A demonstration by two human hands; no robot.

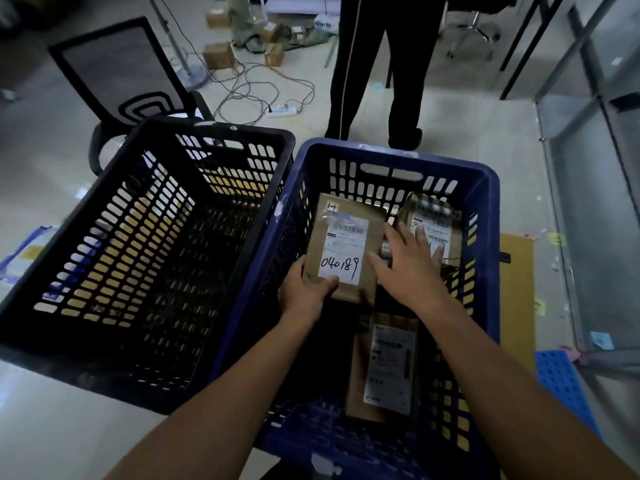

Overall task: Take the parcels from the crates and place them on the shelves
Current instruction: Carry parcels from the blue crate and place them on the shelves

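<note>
**Three parcels left to shelve**

Head view, centre: the left hand [306, 292] grips the flat brown cardboard parcel marked 040189 [346, 244] inside the blue slatted plastic crate [398, 157]. The right hand [412, 268], fingers spread and empty, is over a second brown parcel [434, 216]; a third parcel [384, 365] lies below. The black slatted crate [214, 128], left, looks empty but dark. No shelves show.

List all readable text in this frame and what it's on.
"040189": handwritten on the white label of the flat brown cardboard parcel held by the left hand.
"1-1", probably: small sticker at that parcel's far corner.
Printed text and barcodes on all three parcel labels in the blue plastic crate: too small or blurred.
</note>
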